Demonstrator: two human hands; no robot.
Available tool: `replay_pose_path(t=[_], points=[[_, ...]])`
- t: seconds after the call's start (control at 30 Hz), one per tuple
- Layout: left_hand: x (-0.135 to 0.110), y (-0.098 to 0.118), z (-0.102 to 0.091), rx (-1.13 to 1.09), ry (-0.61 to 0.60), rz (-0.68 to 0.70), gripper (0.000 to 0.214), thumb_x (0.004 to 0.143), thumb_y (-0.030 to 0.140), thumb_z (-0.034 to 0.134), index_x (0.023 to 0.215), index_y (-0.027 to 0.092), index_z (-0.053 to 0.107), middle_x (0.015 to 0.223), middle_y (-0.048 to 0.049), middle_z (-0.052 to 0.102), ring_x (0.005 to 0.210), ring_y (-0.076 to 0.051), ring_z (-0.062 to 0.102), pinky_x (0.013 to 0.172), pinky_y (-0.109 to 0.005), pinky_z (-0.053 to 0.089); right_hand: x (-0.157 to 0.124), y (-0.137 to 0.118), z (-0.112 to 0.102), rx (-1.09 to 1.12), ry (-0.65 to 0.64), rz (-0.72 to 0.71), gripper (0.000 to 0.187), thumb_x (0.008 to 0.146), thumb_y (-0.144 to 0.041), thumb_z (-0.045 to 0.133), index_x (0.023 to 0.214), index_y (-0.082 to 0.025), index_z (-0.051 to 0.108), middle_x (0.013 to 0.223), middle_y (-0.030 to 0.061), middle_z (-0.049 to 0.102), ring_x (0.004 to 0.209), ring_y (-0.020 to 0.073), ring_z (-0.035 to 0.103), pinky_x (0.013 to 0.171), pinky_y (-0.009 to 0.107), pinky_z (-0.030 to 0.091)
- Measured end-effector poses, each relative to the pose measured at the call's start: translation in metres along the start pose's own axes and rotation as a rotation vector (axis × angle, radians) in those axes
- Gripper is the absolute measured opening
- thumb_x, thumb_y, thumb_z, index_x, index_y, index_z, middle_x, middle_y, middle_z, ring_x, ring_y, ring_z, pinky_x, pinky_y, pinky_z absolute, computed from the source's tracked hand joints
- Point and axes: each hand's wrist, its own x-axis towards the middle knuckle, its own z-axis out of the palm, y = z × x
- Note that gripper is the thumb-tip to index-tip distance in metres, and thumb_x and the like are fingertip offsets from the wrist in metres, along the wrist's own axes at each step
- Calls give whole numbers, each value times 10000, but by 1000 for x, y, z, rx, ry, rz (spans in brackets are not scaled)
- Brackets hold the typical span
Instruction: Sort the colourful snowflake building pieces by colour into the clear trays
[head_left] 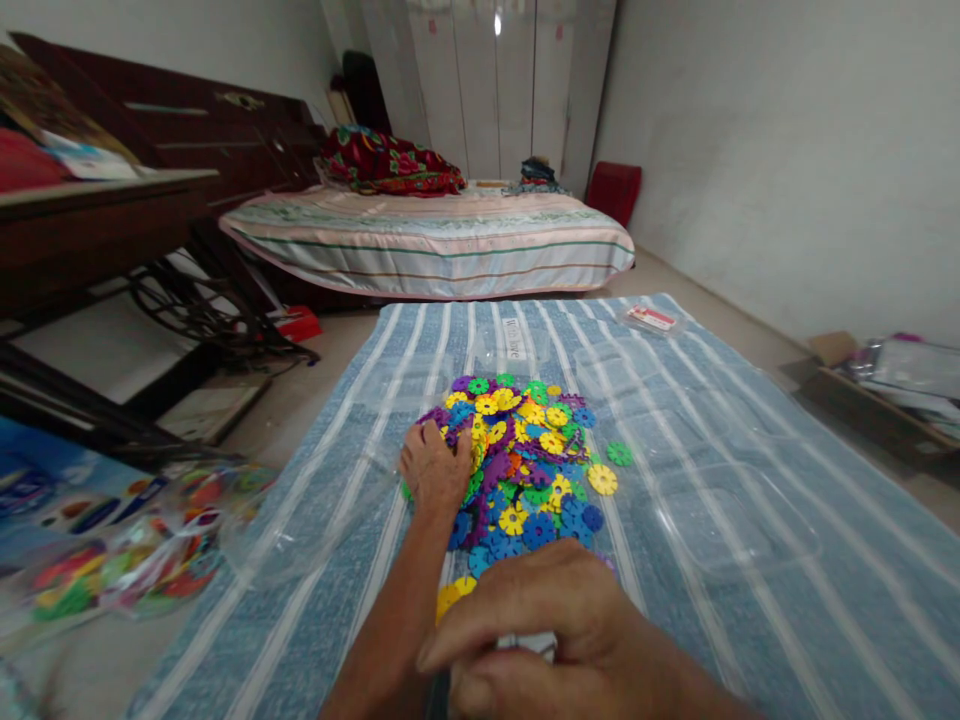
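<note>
A heap of flower-shaped plastic discs (536, 450) in yellow, blue, green, purple and orange lies in the middle of the cloth. At its left edge rests my left hand (436, 470), its thumb apart from its fingers, touching the discs. My right hand (559, 625) is close to the camera, over the near side of the heap, with its fingers curled in. Something whitish shows between its thumb and fingers, too blurred to name. Two loose discs, a yellow one (602, 480) and a green one (619, 454), lie just right of the heap.
Clear plastic boxes surround the heap, including one at right (739, 520) and one at the back (487, 350). A red-labelled packet (651, 319) lies at the far right corner of the striped tablecloth (300, 640). Bags of colourful pieces (157, 560) sit left of the table.
</note>
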Motion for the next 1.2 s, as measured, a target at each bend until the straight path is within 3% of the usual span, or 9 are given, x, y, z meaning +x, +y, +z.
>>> replay_pose_path(t=[0.07, 0.17, 0.33, 0.43, 0.53, 0.77, 0.97, 1.2], points=[[-1, -2, 0, 28, -4, 16, 468, 828, 430, 513, 1166, 106, 535, 1149, -184, 547, 1033, -326, 549, 878, -483, 436, 9, 7, -4, -39, 87, 36, 216, 922, -272, 461, 932, -199, 663, 759, -6, 680, 686, 84, 633, 653, 161, 493], [-1, -6, 1, 41, 13, 38, 483, 825, 430, 514, 1176, 98, 533, 1144, -187, 555, 1022, -324, 556, 868, -473, 445, -6, 32, -2, -298, 274, 93, 216, 907, -205, 445, 889, -187, 659, 729, 24, 661, 675, 120, 614, 644, 224, 499], [-6, -9, 3, 30, 13, 111, 421, 826, 381, 510, 1144, 108, 554, 1155, -176, 573, 1063, -313, 555, 902, -456, 443, -46, 86, -10, -697, 510, 259, 238, 881, -225, 467, 1055, -209, 629, 1031, 97, 652, 972, 213, 606, 861, 386, 505], [-10, -11, 4, 15, -2, 154, 385, 835, 368, 496, 1128, 128, 562, 1182, -165, 576, 1093, -307, 548, 919, -448, 443, -57, 110, -14, -839, 490, 409, 333, 863, -317, 492, 1160, -201, 588, 1146, 126, 601, 1082, 274, 555, 914, 472, 478], [-13, -14, 7, -25, -3, 190, 359, 834, 353, 492, 1113, 141, 570, 1205, -162, 574, 1113, -305, 543, 930, -446, 445, -61, 124, -8, -902, 421, 446, 372, 852, -349, 509, 1182, -192, 574, 1182, 138, 574, 1130, 301, 521, 932, 505, 462], [-17, -18, 20, -146, 30, 232, 311, 827, 286, 473, 1093, 160, 575, 1196, -140, 593, 1114, -285, 551, 943, -457, 447, -59, 128, 19, -885, 396, 367, 317, 832, -307, 537, 1124, -212, 614, 1231, 126, 544, 1163, 291, 503, 964, 480, 459], [-18, -15, 18, -166, 24, 270, 278, 829, 250, 474, 1065, 149, 582, 1150, -144, 618, 1081, -277, 569, 938, -441, 454, -58, 124, 22, -796, 373, 284, 281, 840, -268, 533, 1104, -212, 614, 1210, 116, 567, 1142, 255, 532, 958, 451, 480], [-22, -12, 13, -186, 22, 314, 235, 837, 213, 460, 1033, 177, 583, 976, -97, 663, 957, -250, 608, 891, -429, 476, -76, 119, 20, -820, 316, 153, 373, 799, -347, 623, 1155, -242, 596, 1275, 111, 547, 1191, 300, 502, 955, 510, 474]])
